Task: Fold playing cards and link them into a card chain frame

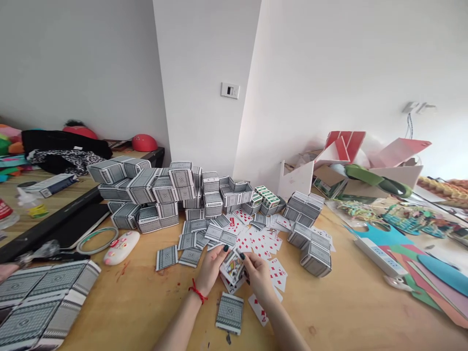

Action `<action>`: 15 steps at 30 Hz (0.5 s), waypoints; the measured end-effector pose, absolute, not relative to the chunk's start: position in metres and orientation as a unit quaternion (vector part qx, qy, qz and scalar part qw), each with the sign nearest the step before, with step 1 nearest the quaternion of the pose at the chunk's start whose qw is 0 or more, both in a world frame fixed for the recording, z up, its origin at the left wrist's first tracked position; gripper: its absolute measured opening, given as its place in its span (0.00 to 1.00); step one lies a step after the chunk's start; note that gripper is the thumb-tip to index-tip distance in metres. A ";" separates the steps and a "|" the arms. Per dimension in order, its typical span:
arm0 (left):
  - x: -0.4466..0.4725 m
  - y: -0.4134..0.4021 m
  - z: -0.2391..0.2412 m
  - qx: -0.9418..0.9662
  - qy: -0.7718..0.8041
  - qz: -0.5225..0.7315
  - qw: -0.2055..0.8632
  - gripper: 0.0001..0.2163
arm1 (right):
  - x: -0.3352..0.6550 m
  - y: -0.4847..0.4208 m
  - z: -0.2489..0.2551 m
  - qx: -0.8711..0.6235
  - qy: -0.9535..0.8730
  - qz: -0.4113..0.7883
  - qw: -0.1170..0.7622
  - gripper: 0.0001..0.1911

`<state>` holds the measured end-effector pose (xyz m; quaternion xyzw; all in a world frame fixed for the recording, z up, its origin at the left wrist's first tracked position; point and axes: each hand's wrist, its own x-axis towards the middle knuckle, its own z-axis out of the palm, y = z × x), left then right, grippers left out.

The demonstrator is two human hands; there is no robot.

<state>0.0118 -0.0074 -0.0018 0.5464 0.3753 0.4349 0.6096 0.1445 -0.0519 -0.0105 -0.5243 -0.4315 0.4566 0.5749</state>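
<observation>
A face-up court playing card (pixel 232 266) is pinched between my left hand (pixel 211 267) and my right hand (pixel 257 274), above the table's middle. Both thumbs, with dark nails, press on its upper part; the other fingers are mostly hidden behind it. Another face card (pixel 234 286) shows partly beneath. A folded, patterned card piece (pixel 229 313) lies just below, nearer to me. Loose red diamond cards (pixel 260 243) spread beyond and right of my hands. Face-down grey folded cards (pixel 188 240) lie to the left.
Stacked blocks of folded cards (pixel 149 187) line the back, with more blocks (pixel 310 234) at right and a large one (pixel 40 302) at front left. A white mouse (pixel 122 247), tape roll (pixel 97 241), power strip (pixel 380 257) and coloured paper (pixel 435 287) lie around. Green-and-white card boxes (pixel 267 196) sit behind.
</observation>
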 end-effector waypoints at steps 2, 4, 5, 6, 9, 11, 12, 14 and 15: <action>0.012 -0.008 -0.001 0.542 0.353 0.420 0.637 0.14 | 0.145 -0.052 -0.009 -0.507 -0.401 0.479 0.594 0.16; 0.013 -0.007 -0.003 0.529 0.357 0.420 0.646 0.15 | 0.144 -0.052 -0.009 -0.473 -0.391 0.503 0.609 0.14; 0.013 -0.007 -0.005 0.519 0.365 0.425 0.645 0.15 | 0.144 -0.052 -0.009 -0.460 -0.392 0.510 0.612 0.14; 0.014 -0.005 -0.007 0.510 0.376 0.430 0.643 0.15 | 0.143 -0.052 -0.010 -0.452 -0.396 0.514 0.612 0.13; 0.012 -0.001 -0.014 0.502 0.402 0.442 0.625 0.12 | 0.144 -0.052 -0.014 -0.454 -0.416 0.511 0.600 0.14; 0.010 0.002 -0.016 0.498 0.406 0.446 0.623 0.11 | 0.145 -0.051 -0.017 -0.461 -0.435 0.505 0.586 0.14; 0.009 0.003 -0.016 0.493 0.404 0.446 0.628 0.11 | 0.146 -0.050 -0.018 -0.463 -0.444 0.504 0.578 0.14; 0.008 0.003 -0.013 0.489 0.402 0.439 0.638 0.10 | 0.147 -0.049 -0.019 -0.468 -0.453 0.504 0.567 0.14; 0.007 0.003 -0.012 0.495 0.405 0.432 0.636 0.10 | 0.147 -0.049 -0.019 -0.471 -0.452 0.506 0.564 0.14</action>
